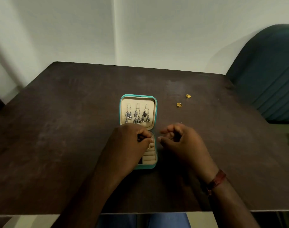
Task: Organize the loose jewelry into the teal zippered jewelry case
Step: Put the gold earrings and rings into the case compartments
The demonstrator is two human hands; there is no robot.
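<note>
Left hand curls over the teal case, grasp unclear; right hand loose, empty. Earrings hung; two gold rings lie out toward the table's right edge.

Dark table, seemingly upholstered chair

Tabletop: dark wood-look, matt, scuffed, with pale dusty patches. Case: smooth teal shell, looks like faux leather. Its lining is cream, soft and matt. Earrings: dull, darkened silver-tone metal. Two rings toward the tabletop's far right corner: shiny yellow metal. Chair: teal ribbed cloth. Wristband: reddish woven thread.
</note>
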